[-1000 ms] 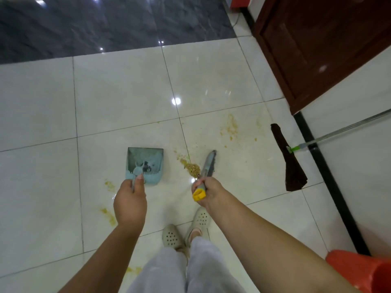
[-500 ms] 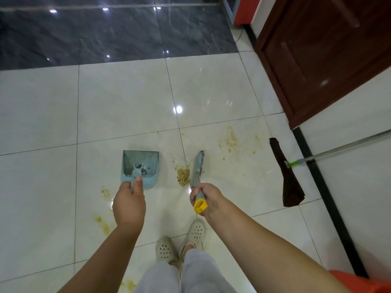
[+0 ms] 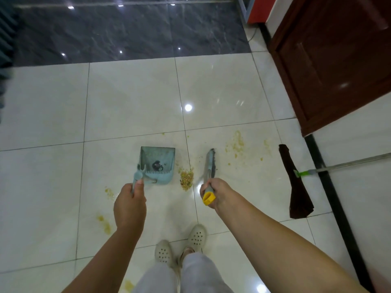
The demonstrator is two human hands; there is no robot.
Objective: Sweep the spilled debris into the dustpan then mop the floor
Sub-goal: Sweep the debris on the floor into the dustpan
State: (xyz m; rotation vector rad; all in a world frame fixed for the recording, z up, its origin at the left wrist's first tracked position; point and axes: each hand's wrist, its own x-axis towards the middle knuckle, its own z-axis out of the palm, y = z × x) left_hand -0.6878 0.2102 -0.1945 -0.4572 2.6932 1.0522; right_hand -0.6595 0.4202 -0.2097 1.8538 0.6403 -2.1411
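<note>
The debris pile (image 3: 186,179) lies between the dustpan (image 3: 157,163), gripped by the left hand (image 3: 130,205), and the hand brush (image 3: 210,163), gripped by the right hand (image 3: 213,192); brush axis parallels the dustpan's side.

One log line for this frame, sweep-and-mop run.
left hand holds dustpan | right hand holds brush | debris pile between | mop idle

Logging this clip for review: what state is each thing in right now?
Dustpan: on floor, dark bit inside, left hand grips its handle.
Brush: bristles on floor, right hand grips it.
Debris pile: gathered between dustpan and brush, not in pan.
Smears: unswept.
Mop: lying on floor, unused.
Door: closed.
</note>
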